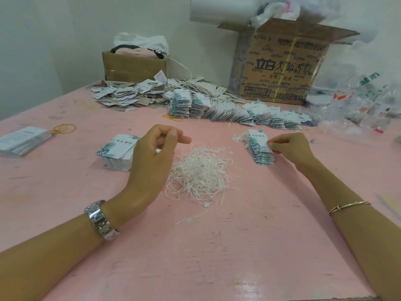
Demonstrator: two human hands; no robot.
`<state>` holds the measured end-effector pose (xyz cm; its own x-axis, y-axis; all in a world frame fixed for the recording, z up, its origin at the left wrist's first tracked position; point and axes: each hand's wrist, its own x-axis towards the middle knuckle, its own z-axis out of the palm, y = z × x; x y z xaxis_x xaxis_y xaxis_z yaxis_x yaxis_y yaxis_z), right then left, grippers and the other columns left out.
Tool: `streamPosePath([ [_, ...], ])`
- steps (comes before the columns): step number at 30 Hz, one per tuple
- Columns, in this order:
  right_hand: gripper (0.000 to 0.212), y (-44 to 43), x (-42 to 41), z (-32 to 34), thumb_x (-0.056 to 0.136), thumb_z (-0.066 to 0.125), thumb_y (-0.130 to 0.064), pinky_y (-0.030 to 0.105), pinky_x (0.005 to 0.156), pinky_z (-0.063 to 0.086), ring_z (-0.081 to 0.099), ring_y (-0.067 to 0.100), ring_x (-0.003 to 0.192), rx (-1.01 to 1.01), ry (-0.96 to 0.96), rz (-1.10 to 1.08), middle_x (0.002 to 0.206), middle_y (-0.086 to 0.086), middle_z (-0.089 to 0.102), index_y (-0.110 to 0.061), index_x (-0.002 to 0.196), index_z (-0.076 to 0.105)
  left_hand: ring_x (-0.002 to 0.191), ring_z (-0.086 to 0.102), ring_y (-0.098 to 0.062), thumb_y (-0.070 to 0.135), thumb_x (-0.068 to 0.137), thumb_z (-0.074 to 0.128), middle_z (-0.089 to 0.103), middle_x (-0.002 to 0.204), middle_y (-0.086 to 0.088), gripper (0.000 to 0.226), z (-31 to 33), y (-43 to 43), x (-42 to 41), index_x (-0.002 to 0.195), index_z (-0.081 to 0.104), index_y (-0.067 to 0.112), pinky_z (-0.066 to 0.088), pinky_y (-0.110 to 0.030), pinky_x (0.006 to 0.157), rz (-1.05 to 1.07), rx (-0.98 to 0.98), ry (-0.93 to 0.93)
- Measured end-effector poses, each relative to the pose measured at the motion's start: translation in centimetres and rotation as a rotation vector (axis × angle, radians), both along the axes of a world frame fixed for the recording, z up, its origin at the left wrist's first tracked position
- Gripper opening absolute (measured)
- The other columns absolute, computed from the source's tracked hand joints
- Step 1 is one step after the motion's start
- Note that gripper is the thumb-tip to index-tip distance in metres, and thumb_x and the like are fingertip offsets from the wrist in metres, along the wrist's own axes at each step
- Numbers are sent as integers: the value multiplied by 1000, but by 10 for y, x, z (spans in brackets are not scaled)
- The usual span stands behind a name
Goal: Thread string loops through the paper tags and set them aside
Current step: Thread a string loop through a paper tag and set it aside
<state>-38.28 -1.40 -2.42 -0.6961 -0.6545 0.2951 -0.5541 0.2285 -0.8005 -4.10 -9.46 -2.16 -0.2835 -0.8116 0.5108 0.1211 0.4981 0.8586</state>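
A tangle of white string loops (200,170) lies in the middle of the pink table (217,246). My left hand (154,155) hovers just left of it with fingers curled and thumb meeting the fingertips; nothing held shows. Behind that hand sits a stack of unthreaded leaf-print paper tags (118,152). My right hand (290,148) pinches the top tag of a fanned row of threaded tags (259,148) right of the strings.
A long fanned row of finished tags (238,114) and a loose heap of tags (141,92) lie further back. Two cardboard boxes (280,64) (134,66) stand at the wall. A white card stack (23,141) and rubber bands (65,128) are at left, plastic bags (366,101) at right.
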Motion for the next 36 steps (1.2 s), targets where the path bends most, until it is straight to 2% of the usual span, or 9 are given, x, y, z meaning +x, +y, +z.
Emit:
streamPosePath([
  [5, 9, -1, 8, 0, 83, 74, -3, 28, 70, 51, 59, 12, 62, 83, 147, -12, 79, 12, 71, -4, 91, 77, 60, 48, -2, 19, 101, 49, 74, 87, 17, 19, 0, 1, 0, 91, 63, 26, 42, -16, 54, -12, -5, -14],
  [10, 12, -3, 26, 10, 86, 68, -2, 21, 74, 43, 57, 13, 70, 96, 330, -24, 88, 11, 72, -3, 95, 76, 71, 55, -2, 18, 100, 54, 74, 86, 13, 17, -2, -1, 0, 89, 65, 26, 46, -18, 59, -20, -6, -40],
  [13, 9, -5, 52, 21, 87, 70, -5, 16, 69, 43, 57, 11, 70, 36, 416, 116, 87, 8, 72, -4, 93, 76, 66, 52, 2, 27, 95, 62, 71, 88, 11, 7, -3, -3, -1, 89, 66, 27, 42, -13, 49, -15, -2, -80],
  [15, 8, -5, 75, 25, 86, 72, -7, 7, 63, 40, 56, 5, 68, -4, 420, 277, 86, 4, 71, -5, 93, 77, 68, 54, -1, 33, 92, 65, 69, 88, 16, 3, -5, -3, -1, 89, 66, 31, 43, -14, 51, -8, -14, -133],
  [20, 10, -6, 120, 21, 88, 73, -22, 11, 61, 37, 51, 3, 68, 26, 374, 542, 84, -6, 68, -15, 92, 77, 66, 52, -2, 31, 89, 69, 64, 84, 31, 3, -7, -4, 0, 91, 67, 31, 47, -25, 65, 13, -75, -228],
  [25, 5, -9, 142, 7, 87, 73, -32, 28, 67, 44, 50, 8, 69, 67, 431, 533, 82, -7, 67, -27, 86, 75, 69, 53, -3, 31, 88, 70, 63, 81, 33, 5, -8, -5, 1, 93, 67, 32, 42, -20, 63, 34, -100, -276],
  [28, 7, -12, 145, 3, 85, 75, -32, 28, 67, 42, 49, 3, 67, 79, 422, 497, 80, -8, 67, -25, 86, 76, 73, 54, -5, 31, 89, 70, 65, 83, 27, 7, -8, -4, 1, 95, 68, 31, 43, -23, 66, 28, -109, -279],
  [32, 3, -12, 146, 2, 83, 78, -26, 34, 67, 44, 47, 6, 64, 60, 337, 516, 78, -6, 69, -23, 83, 77, 63, 49, 0, 33, 90, 69, 60, 82, 36, 9, -10, -3, 1, 99, 69, 33, 39, -20, 62, 23, -134, -314],
  [36, 8, -13, 151, 2, 84, 77, -18, 35, 68, 44, 44, 9, 62, 57, 319, 529, 76, -4, 69, -24, 80, 74, 82, 52, -7, 30, 92, 66, 66, 96, 21, 11, -11, -2, 1, 102, 69, 33, 38, -15, 70, 23, -189, -358],
])
